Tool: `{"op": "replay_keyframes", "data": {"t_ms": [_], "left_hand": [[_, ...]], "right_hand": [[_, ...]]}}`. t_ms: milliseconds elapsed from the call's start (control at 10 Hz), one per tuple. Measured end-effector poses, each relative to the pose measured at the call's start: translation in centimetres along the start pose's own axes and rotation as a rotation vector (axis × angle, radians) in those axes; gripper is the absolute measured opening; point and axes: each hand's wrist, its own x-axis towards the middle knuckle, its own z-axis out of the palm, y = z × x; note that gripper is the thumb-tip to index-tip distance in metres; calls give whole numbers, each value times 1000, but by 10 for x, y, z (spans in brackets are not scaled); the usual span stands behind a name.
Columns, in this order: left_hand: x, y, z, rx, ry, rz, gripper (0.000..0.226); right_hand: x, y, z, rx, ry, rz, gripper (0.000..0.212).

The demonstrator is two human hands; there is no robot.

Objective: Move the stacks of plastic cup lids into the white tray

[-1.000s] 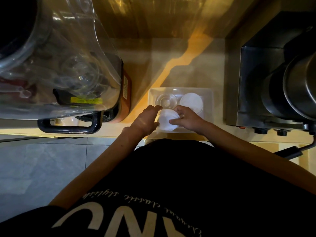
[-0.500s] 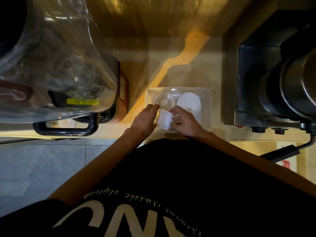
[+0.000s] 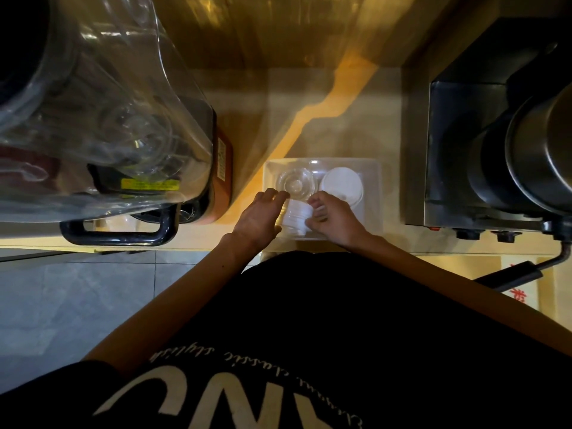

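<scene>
Tipped since a second ago from face-up to lying on its side, the white lid stack [image 3: 296,217] sits low in the near-left part of the white tray [image 3: 373,193], close to the near table edge, with the left hand [image 3: 258,216] spread open against its left flank and the right hand [image 3: 332,218] curled with its grip clamped on the right end. Beyond, toward the tray's far edge: one clear lid stack [image 3: 294,182] at the far-left corner, one white lid stack [image 3: 342,184] beside it. Risk, as judged: released on its side, the held stack could fan apart or roll into the clear stack, because only side pressure keeps the loose lids together.
</scene>
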Motion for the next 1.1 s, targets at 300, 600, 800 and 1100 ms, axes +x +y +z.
{"op": "replay_keyframes", "data": {"t_ms": [300,600,800,1100], "left_hand": [[-4,-2,-2,-59,-1,31,73],[-7,-2,-4,-92,46,61,56],[-6,4,-10,-96,87,60,49],[12,15,-36,-1,220,99,49]], "right_hand": [[0,-3,1,-14,6,24,43],[-2,-5,2,16,44,28,37],[-5,-9,-8,-6,84,1,33],[-1,-30,-51,-105,215,-90,32]]}}
